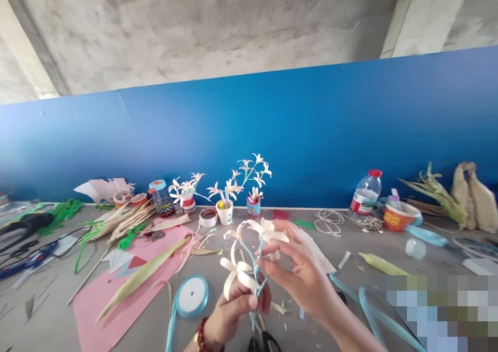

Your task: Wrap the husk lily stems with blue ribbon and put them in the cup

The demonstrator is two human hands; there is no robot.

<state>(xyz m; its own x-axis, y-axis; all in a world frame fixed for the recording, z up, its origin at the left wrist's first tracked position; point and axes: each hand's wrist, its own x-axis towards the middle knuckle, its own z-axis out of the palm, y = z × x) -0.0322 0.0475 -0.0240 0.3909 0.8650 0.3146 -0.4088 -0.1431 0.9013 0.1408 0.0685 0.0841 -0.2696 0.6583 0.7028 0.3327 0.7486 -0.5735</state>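
Observation:
A handmade flower sprig (249,258), with cream petals on a stem wrapped in light blue ribbon, is held upright over the grey table (46,321). My left hand (233,310), with a red bead bracelet at the wrist, is closed round the lower stem. My right hand (301,271) pinches the stem higher up, just under the top blossom (266,230). A roll of light blue ribbon (191,296) lies on the table to the left of my left hand. Black scissor handles (264,341) show below the stem.
A pink paper sheet (116,300) with a long corn husk (143,274) lies at left. Small cups with finished flower sprigs (233,186) stand by the blue wall (311,134). A water bottle (365,193), an orange bowl (399,217) and dried husks (467,191) are at right. Green wires (62,212) lie far left.

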